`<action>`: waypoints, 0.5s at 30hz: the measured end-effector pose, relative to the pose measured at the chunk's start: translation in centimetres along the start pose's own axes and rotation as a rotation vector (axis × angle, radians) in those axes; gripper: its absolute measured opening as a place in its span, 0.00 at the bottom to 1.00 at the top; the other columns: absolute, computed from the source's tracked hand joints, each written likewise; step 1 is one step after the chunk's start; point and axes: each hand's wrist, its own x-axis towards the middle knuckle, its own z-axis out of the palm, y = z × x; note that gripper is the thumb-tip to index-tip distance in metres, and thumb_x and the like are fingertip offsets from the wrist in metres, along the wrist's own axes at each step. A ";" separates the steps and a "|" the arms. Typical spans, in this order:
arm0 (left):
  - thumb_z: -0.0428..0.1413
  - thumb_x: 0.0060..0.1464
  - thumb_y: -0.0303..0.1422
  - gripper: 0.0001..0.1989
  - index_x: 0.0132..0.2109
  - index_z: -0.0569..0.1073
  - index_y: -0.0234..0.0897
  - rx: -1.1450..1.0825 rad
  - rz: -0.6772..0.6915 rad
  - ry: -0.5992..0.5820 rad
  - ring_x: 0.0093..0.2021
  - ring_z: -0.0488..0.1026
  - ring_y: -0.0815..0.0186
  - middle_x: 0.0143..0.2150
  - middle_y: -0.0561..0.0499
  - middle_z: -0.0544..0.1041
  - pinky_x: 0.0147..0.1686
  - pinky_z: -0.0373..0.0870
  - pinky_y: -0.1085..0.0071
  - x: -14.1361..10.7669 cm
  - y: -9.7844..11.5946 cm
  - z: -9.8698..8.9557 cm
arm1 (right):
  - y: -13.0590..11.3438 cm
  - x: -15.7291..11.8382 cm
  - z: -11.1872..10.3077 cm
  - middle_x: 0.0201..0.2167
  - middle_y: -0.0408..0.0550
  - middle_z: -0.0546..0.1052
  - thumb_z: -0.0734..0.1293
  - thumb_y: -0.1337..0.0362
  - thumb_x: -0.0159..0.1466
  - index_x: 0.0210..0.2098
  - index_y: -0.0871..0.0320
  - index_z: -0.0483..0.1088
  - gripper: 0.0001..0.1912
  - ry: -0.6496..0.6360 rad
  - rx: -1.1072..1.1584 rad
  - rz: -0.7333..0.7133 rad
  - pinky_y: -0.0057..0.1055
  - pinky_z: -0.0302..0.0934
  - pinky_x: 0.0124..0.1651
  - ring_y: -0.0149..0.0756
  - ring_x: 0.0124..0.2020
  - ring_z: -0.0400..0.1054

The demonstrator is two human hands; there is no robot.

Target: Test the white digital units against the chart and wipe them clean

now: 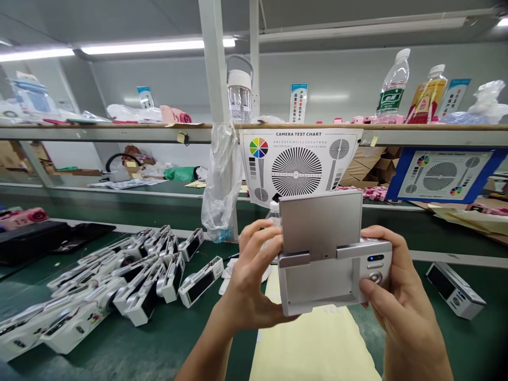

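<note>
A silver-white digital camera [321,283] is held up in both hands, with its screen panel [322,225] flipped upward above the body. My left hand [254,280] grips the camera's left side, fingers behind and thumb underneath. On the right side, my right hand [400,291] is wrapped round the body, its thumb on the round button pad below a small blue light. Behind the raised panel hangs a camera test chart [296,164], partly covered by it. Below the camera lies a pale yellow sheet [313,349] on the green bench.
Several white cameras [135,275] lie piled on the left of the bench. One more camera [455,290] lies at the right. A shelf [159,132] with bottles runs across above. A plastic bag [222,180] hangs on the post, and a blue-framed chart [444,174] leans at right.
</note>
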 end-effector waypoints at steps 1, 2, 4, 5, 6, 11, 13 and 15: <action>0.64 0.39 0.41 0.41 0.59 0.59 0.36 -0.002 0.000 0.000 0.49 0.66 0.56 0.49 0.44 0.70 0.56 0.56 0.58 0.0 0.0 0.0 | 0.0 0.0 0.0 0.27 0.38 0.62 0.64 0.68 0.53 0.47 0.45 0.61 0.22 0.000 -0.004 -0.001 0.20 0.50 0.21 0.26 0.21 0.51; 0.64 0.40 0.42 0.41 0.60 0.59 0.36 -0.006 -0.001 0.000 0.49 0.66 0.56 0.49 0.44 0.70 0.56 0.56 0.58 0.0 -0.1 -0.1 | 0.0 0.0 0.1 0.26 0.38 0.62 0.64 0.69 0.53 0.47 0.46 0.61 0.23 0.001 -0.011 -0.004 0.20 0.50 0.20 0.26 0.20 0.51; 0.64 0.40 0.42 0.41 0.60 0.59 0.36 -0.015 -0.005 0.001 0.50 0.66 0.55 0.50 0.44 0.70 0.56 0.57 0.58 0.0 -0.2 -0.1 | 0.0 0.0 0.1 0.26 0.37 0.62 0.63 0.69 0.53 0.47 0.46 0.61 0.23 0.006 -0.024 -0.015 0.20 0.49 0.19 0.25 0.20 0.49; 0.64 0.40 0.42 0.41 0.60 0.59 0.36 -0.019 -0.007 -0.001 0.50 0.66 0.55 0.50 0.44 0.70 0.56 0.57 0.58 0.0 -0.2 -0.1 | 0.0 0.0 0.2 0.26 0.37 0.61 0.63 0.70 0.53 0.46 0.46 0.61 0.22 0.009 -0.028 -0.020 0.20 0.49 0.19 0.25 0.20 0.50; 0.64 0.39 0.42 0.42 0.60 0.59 0.36 -0.020 -0.009 -0.003 0.49 0.66 0.56 0.50 0.45 0.70 0.56 0.57 0.58 0.0 -0.3 -0.2 | -0.1 -0.1 0.2 0.26 0.37 0.61 0.63 0.70 0.53 0.46 0.46 0.61 0.22 0.011 -0.029 -0.025 0.20 0.49 0.19 0.25 0.20 0.50; 0.65 0.40 0.42 0.43 0.62 0.57 0.37 -0.033 -0.014 0.019 0.50 0.65 0.55 0.49 0.45 0.70 0.56 0.58 0.56 -0.3 0.3 0.3 | 0.0 0.4 0.0 0.27 0.37 0.65 0.68 0.68 0.53 0.48 0.45 0.63 0.24 0.013 -0.017 -0.029 0.18 0.54 0.21 0.24 0.21 0.55; 0.64 0.41 0.47 0.48 0.64 0.53 0.38 -0.081 -0.032 0.050 0.53 0.63 0.53 0.50 0.43 0.70 0.55 0.60 0.56 -0.6 1.0 0.6 | 1.1 1.3 0.0 0.29 0.38 0.69 0.72 0.67 0.53 0.48 0.46 0.64 0.25 -0.007 0.122 -0.011 0.17 0.59 0.23 0.25 0.23 0.61; 0.62 0.41 0.53 0.51 0.66 0.49 0.38 -0.163 -0.057 0.053 0.56 0.62 0.51 0.49 0.42 0.70 0.54 0.62 0.56 -1.0 1.8 0.5 | 3.0 2.6 0.3 0.31 0.39 0.72 0.74 0.64 0.51 0.46 0.48 0.65 0.25 -0.169 0.451 0.033 0.17 0.63 0.26 0.26 0.26 0.66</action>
